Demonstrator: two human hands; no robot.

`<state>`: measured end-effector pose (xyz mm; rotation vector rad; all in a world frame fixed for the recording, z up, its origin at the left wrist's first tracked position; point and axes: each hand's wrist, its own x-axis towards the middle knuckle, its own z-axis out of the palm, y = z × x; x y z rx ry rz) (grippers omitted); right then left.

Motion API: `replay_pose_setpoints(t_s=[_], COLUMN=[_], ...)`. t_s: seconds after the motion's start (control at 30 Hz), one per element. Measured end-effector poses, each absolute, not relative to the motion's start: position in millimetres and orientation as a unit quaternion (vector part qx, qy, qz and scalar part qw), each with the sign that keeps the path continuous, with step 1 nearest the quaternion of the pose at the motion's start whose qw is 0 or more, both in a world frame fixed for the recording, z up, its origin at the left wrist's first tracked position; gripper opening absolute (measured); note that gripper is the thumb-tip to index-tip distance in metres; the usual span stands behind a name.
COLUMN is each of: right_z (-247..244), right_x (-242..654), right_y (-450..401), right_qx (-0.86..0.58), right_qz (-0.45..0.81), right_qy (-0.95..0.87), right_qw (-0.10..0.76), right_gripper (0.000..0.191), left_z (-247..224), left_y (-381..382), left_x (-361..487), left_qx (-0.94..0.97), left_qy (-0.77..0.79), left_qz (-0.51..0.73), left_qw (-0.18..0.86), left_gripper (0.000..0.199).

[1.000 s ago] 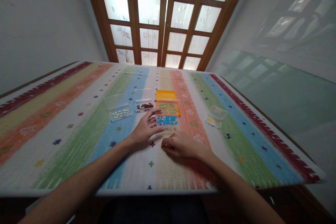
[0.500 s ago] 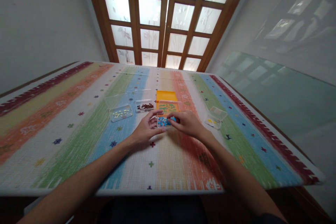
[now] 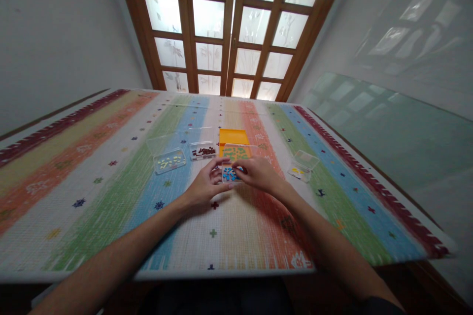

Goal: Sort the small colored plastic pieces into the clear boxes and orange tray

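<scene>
A small clear plastic box [image 3: 223,180] with several tiny blue pieces [image 3: 229,173] lies in front of me. My left hand [image 3: 205,182] grips it from the left, thumb along the near side and fingers at the far side. Over the box's right part is my right hand [image 3: 256,173], its thumb and forefinger pinched together down at the blue pieces. Whatever sits between those fingertips is too small to make out. Just behind stands an orange box [image 3: 233,136] with small green pieces [image 3: 236,152], seen partly through a clear lid.
To the left are a clear box of pale yellow pieces [image 3: 170,161] and one of dark brown pieces [image 3: 204,151], both with lids open. A smaller open box with yellow pieces [image 3: 297,171] is on the right. A striped tablecloth [image 3: 129,206] covers the table.
My right hand has shifted slightly to the left over the box, its fingers still pinched. My left hand keeps its hold. The view has tilted a little.
</scene>
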<state>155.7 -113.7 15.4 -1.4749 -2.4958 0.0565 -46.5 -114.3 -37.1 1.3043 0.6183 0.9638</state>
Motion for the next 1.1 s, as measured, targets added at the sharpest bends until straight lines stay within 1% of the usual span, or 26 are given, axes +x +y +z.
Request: replay_pose_setpoints(t_s=[0.1, 0.17, 0.43, 0.57, 0.67, 0.8, 0.83, 0.9, 1.0, 1.07, 1.1], right_z=[15, 16, 25, 22, 11, -7, -10, -15, -21, -26, -28], right_x=[157, 160, 186, 202, 211, 217, 218, 219, 221, 220, 220], right_y=[-113, -112, -113, -111, -107, -105, -106, -108, -113, -116, -117], right_qx=[-0.498, -0.485, -0.499, -0.518, -0.534, -0.514, -0.502, -0.469, -0.412, -0.391, -0.386], right_qz=[0.027, 0.036, 0.041, 0.053, 0.104, 0.237, 0.28, 0.363, 0.452, 0.486, 0.497], right_qy=[-0.857, -0.86, -0.798, -0.753, -0.72, -0.682, -0.677, -0.674, -0.679, -0.678, -0.676], right_qw=[0.132, 0.157, 0.335, 0.401, 0.432, 0.462, 0.46, 0.441, 0.407, 0.389, 0.383], right_gripper=[0.025, 0.025, 0.021, 0.023, 0.024, 0.026, 0.03, 0.044, 0.076, 0.098, 0.105], left_z=[-38, -38, -35, -34, -34, -34, -34, -34, -37, -38, -38], left_y=[-114, -114, -115, -117, -117, -116, -115, -114, -112, -111, -110], left_x=[-47, -47, -47, -47, -48, -48, -48, -49, -49, -48, -48], left_qx=[0.571, 0.567, 0.564, 0.562, 0.571, 0.563, 0.557, 0.546, 0.53, 0.518, 0.513], left_qy=[0.271, 0.27, 0.283, 0.293, 0.296, 0.29, 0.289, 0.29, 0.292, 0.291, 0.29], left_qz=[0.425, 0.429, 0.431, 0.433, 0.434, 0.452, 0.456, 0.458, 0.459, 0.466, 0.471], left_qw=[0.648, 0.65, 0.644, 0.641, 0.631, 0.628, 0.631, 0.639, 0.65, 0.655, 0.657], left_gripper=[0.065, 0.065, 0.065, 0.062, 0.058, 0.055, 0.056, 0.058, 0.064, 0.068, 0.07])
